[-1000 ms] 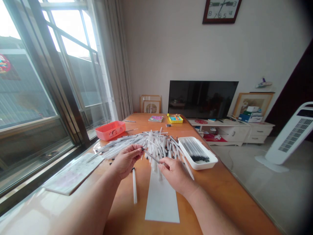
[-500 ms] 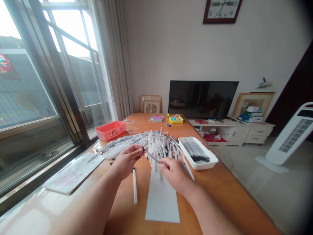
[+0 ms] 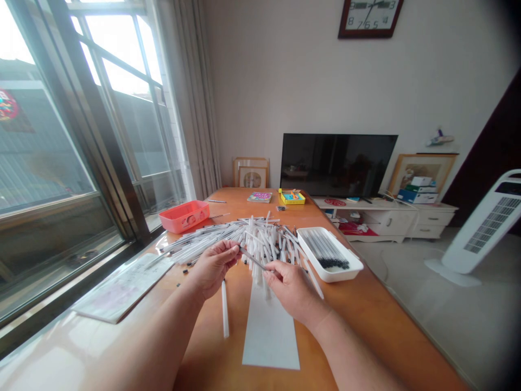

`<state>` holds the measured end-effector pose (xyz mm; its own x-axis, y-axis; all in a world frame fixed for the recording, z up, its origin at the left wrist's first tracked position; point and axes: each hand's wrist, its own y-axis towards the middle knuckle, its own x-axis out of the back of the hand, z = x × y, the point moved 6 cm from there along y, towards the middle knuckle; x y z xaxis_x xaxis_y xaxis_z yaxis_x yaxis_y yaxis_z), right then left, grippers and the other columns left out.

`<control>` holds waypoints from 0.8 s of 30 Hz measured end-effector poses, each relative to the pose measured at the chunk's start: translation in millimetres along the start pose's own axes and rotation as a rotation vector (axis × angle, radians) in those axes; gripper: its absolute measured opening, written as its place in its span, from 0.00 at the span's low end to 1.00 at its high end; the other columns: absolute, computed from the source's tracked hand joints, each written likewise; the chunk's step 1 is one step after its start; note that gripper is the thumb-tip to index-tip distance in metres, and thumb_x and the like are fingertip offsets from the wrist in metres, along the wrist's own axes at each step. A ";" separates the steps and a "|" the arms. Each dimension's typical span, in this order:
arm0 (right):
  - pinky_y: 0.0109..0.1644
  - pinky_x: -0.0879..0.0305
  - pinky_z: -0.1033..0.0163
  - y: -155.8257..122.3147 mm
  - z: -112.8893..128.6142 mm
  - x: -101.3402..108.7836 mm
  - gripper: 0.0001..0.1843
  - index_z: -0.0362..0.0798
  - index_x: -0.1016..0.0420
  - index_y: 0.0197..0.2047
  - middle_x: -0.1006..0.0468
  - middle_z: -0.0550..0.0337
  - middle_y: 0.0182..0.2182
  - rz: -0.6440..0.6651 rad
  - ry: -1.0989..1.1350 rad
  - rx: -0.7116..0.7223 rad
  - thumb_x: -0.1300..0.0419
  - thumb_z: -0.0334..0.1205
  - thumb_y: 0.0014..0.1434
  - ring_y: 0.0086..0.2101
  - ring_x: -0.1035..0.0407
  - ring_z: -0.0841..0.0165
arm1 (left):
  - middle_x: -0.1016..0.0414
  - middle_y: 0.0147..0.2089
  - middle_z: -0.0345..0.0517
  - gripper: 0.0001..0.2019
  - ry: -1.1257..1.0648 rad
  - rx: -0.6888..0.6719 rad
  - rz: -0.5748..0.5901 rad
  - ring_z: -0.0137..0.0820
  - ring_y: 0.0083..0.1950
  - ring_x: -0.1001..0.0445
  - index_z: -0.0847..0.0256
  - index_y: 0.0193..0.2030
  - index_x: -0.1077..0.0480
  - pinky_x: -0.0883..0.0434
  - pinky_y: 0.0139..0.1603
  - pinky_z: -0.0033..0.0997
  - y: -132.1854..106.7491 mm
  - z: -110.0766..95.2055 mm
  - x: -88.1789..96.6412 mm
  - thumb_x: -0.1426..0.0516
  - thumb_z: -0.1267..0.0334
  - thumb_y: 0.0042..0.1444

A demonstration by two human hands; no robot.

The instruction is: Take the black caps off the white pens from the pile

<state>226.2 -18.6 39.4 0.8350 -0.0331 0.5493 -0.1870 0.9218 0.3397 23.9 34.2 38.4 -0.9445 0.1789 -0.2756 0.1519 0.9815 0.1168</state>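
Note:
A slim grey pen [image 3: 253, 258] with a black end slants between my two hands over the table. My left hand [image 3: 217, 265] pinches its black end between thumb and fingertips. The other end sits between the thumb and fingers of my right hand [image 3: 291, 285]. Just beyond lies a large loose pile of translucent white pen tubes [image 3: 228, 234], several with black ends. A single white tube [image 3: 225, 312] lies apart, below my left hand. Under my right hand stretches a long white sheet [image 3: 271, 336], partly covered by tubes.
To the right, a white tray [image 3: 354, 267] holds a row of black-ended pens. A red plastic box [image 3: 179, 220] stands left of the pile. A booklet [image 3: 122, 293] lies at the table's left edge; a yellow box [image 3: 299, 200] and a magazine [image 3: 259, 197] are at the far end.
Both hands keep nearly the same place and the same grip on the pen. A small black piece now shows on the table left of my left wrist.

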 end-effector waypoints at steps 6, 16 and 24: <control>0.29 0.43 0.67 3.0 -12.1 -9.1 0.13 0.47 0.25 0.39 0.28 0.64 0.24 0.040 0.306 -0.116 0.44 0.48 0.61 0.25 0.38 0.71 | 0.22 0.40 0.49 0.07 -0.053 0.009 0.040 0.30 0.39 0.27 0.62 0.38 0.25 0.33 0.45 0.29 -1.2 -2.0 -0.3 0.35 0.63 0.54; 0.29 0.45 0.66 0.4 -7.1 -13.1 0.23 0.44 0.30 0.25 0.24 0.57 0.29 0.139 0.678 -0.253 0.44 0.54 0.62 0.22 0.43 0.76 | 0.21 0.41 0.48 0.07 -0.079 0.001 0.075 0.30 0.39 0.26 0.61 0.37 0.25 0.34 0.46 0.30 -4.9 -10.4 -6.2 0.34 0.63 0.54; 0.30 0.43 0.66 1.3 -5.2 -13.5 0.17 0.47 0.32 0.39 0.27 0.64 0.21 0.055 0.657 -0.271 0.42 0.54 0.61 0.23 0.39 0.73 | 0.23 0.34 0.46 0.09 -0.035 -0.018 -0.037 0.28 0.35 0.27 0.63 0.34 0.25 0.33 0.41 0.29 -4.0 -5.6 -4.9 0.34 0.59 0.52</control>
<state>217.4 -14.9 28.4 0.9832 0.1777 -0.0428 -0.1741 0.9818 0.0764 26.3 29.0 44.6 -0.9386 0.1449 -0.3131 0.1113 0.9862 0.1229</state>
